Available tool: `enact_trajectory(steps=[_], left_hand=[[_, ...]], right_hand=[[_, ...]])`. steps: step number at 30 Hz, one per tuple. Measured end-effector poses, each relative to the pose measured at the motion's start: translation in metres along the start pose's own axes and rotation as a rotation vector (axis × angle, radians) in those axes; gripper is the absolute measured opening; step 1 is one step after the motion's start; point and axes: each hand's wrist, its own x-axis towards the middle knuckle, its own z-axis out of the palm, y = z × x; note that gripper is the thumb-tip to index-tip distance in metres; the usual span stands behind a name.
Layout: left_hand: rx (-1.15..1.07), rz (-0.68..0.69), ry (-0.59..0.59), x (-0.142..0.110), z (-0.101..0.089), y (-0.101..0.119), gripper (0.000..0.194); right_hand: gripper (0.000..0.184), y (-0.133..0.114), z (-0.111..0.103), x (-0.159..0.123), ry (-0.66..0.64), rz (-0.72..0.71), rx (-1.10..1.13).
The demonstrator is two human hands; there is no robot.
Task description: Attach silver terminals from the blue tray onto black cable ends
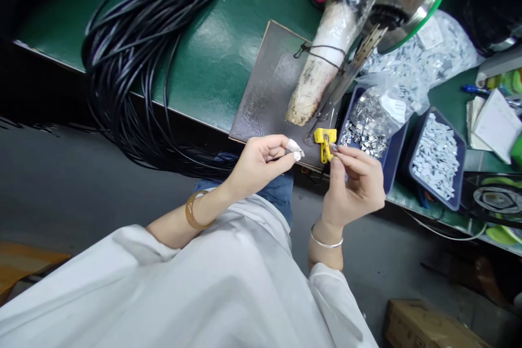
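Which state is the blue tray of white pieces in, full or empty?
Well filled: white pieces cover the bottom of the blue tray.

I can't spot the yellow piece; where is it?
In the head view, the yellow piece is right of centre, by the right hand, left of the metal pieces.

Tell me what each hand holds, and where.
Left hand: fingertips close together; any item is too small to tell. Right hand: fingertips at the yellow piece's lower right; whether they grip it cannot be told.
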Motion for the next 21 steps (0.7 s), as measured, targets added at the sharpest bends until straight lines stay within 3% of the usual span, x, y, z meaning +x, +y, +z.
enact_trajectory(steps=[3, 6, 12, 15, 18, 21], left_hand=[[-0.001, -0.002, 0.022, 0.002, 0.001, 0.002, 0.01], [-0.008, -0.019, 0.018, 0.004, 0.002, 0.007, 0.009], [-0.022, -0.083, -0.031, 0.006, -0.002, 0.009, 0.009], [-0.017, -0.089, -0.042, 0.005, -0.004, 0.009, 0.011], [-0.011, -0.1, -0.046, 0.005, -0.003, 0.013, 0.01], [-0.002, -0.093, -0.051, 0.006, -0.002, 0.019, 0.01]], right_hand=[[0.022, -0.003, 0.001, -0.002, -0.046, -0.173, 0.008], [0.02, -0.007, 0.005, -0.007, -0.13, -0.194, 0.114], [0.006, -0.007, 0.007, -0.004, -0.242, 0.274, 0.424], [0.007, -0.004, 0.006, -0.001, -0.28, 0.363, 0.464], [0.006, -0.003, 0.005, -0.001, -0.178, 0.275, 0.377], [0.013, -0.002, 0.006, -0.004, -0.094, 0.08, 0.259]])
